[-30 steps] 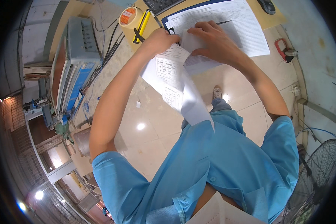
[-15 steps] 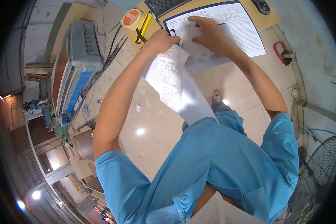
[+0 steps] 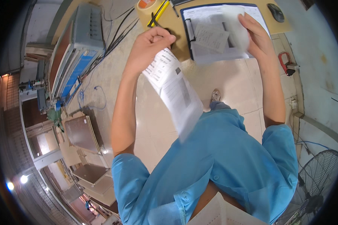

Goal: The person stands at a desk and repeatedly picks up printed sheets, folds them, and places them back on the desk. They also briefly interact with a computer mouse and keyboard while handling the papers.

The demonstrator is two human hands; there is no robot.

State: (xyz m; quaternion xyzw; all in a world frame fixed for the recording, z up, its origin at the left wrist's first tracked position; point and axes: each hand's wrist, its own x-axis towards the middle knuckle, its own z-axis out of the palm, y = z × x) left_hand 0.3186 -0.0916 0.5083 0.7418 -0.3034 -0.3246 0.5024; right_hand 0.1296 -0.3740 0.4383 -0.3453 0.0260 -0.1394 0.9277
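I see the left hand (image 3: pixel 148 48) pinch long white printed paper (image 3: pixel 174 93) in its fingers, the right hand (image 3: pixel 260 40) grasp one pale sheet (image 3: pixel 236 30) over one navy clipboard (image 3: pixel 184 23).

Left of the clipboard (image 3: pixel 190 32), the view's upper edge cuts off a tape roll (image 3: pixel 146 4), and the left hand (image 3: pixel 150 47) hides one end of a blurred printed paper (image 3: pixel 176 92). Over the clipboard, a motion-smeared sheet (image 3: pixel 235 30) covers part of the pages (image 3: pixel 206 12).

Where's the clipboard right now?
The clipboard lies at the top of the head view, right of centre, on the desk, just left of the mouse.
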